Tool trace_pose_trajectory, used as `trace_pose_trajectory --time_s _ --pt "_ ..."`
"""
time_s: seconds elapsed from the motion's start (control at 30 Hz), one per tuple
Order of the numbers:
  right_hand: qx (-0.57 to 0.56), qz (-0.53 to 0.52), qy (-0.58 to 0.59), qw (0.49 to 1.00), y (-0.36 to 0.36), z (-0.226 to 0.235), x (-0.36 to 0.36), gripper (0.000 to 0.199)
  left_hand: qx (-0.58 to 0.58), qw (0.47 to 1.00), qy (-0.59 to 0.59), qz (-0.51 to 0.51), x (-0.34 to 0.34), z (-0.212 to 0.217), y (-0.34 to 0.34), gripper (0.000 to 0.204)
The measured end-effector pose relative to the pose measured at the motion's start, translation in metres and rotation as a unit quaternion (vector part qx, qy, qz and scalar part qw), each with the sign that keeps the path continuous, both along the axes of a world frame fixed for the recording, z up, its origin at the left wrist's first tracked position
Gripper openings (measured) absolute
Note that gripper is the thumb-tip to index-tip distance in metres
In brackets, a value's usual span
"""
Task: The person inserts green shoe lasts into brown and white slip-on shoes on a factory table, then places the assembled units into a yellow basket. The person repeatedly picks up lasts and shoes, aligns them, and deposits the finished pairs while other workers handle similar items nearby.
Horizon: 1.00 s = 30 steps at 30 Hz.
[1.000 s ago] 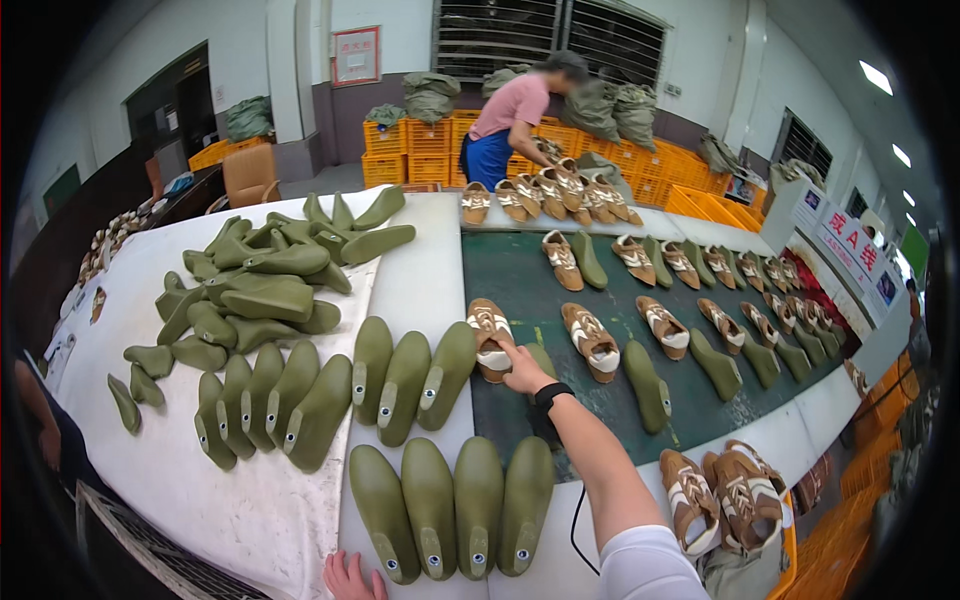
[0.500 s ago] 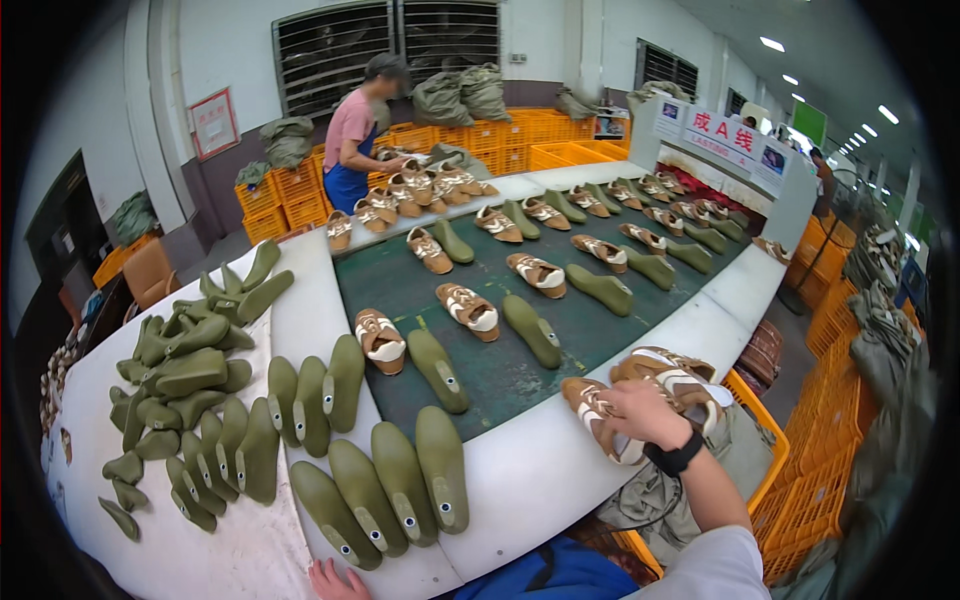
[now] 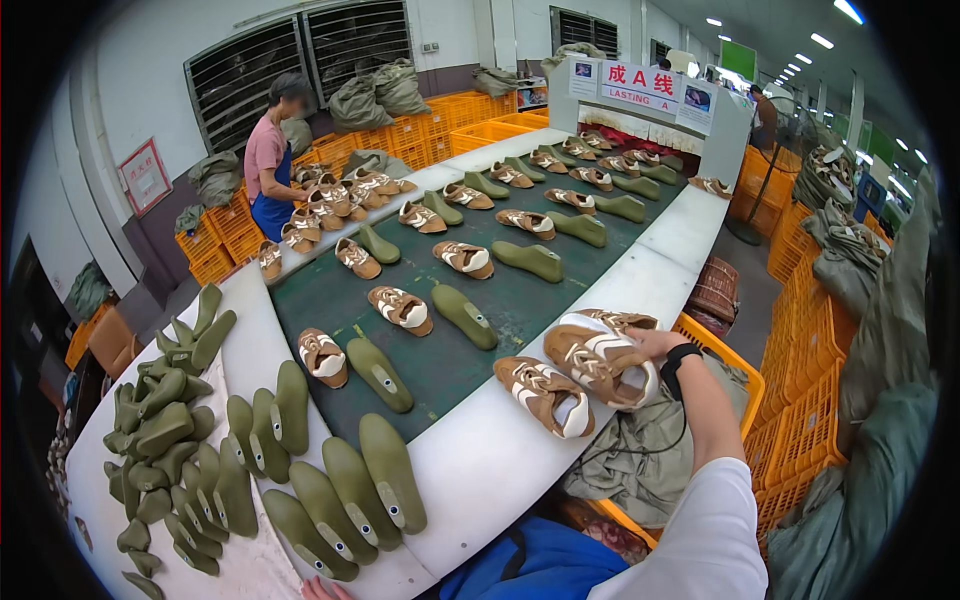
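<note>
My right hand [image 3: 657, 343] is against the brown-and-white sneakers at the counter's right edge, its fingers mostly hidden behind them. One sneaker [image 3: 600, 365] leans on another in this small group, and a separate sneaker [image 3: 548, 395] lies just left of it on the white counter [image 3: 465, 470]. Only the fingertips of my left hand [image 3: 325, 590] show at the bottom edge, lying spread on the counter. Beside them stands a row of green shoe lasts [image 3: 393, 470]. Further left, more green lasts [image 3: 165, 430] are heaped.
A dark green belt [image 3: 440, 350] carries sneakers and lasts in rows toward a machine [image 3: 640, 105] with a sign. Across it a person [image 3: 270, 165] in a pink shirt handles sneakers. An orange crate [image 3: 740, 370] with grey cloth sits below my right arm; stacked crates [image 3: 800, 400] stand beyond.
My right hand has gone from the near sneaker to the right side of the sneaker group. The view has swung right, and my left hand has slipped mostly out of view.
</note>
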State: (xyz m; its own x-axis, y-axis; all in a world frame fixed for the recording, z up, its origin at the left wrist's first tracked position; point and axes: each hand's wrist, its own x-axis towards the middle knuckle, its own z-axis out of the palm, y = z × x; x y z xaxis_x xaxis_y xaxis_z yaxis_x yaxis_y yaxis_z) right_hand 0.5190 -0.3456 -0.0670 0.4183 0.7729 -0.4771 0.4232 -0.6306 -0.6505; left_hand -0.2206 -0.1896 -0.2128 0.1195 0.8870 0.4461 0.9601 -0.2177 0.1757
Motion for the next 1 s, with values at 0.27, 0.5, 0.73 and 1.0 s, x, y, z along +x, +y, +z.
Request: trace_pose_trajectory --time_s 0.27,0.5,0.73,1.0 --pt "0.062 0.011 0.008 0.998 0.027 -0.076 -0.064 0.057 0.007 0.999 0.031 0.016 -0.005 -0.011 0.004 0.036" --pt "0.151 -0.174 -0.345 0.910 0.007 -0.054 -0.013 0.050 -0.019 1.000 0.001 0.011 -0.006 -0.006 0.003 0.038" --pt "-0.046 -0.240 -0.267 0.932 -0.017 -0.066 0.006 0.068 0.001 1.000 -0.001 0.000 -0.010 -0.015 0.007 0.035" --pt "-0.022 -0.086 -0.300 0.950 -0.007 -0.035 -0.048 0.062 0.002 1.000 -0.002 0.002 -0.009 -0.010 0.004 0.035"
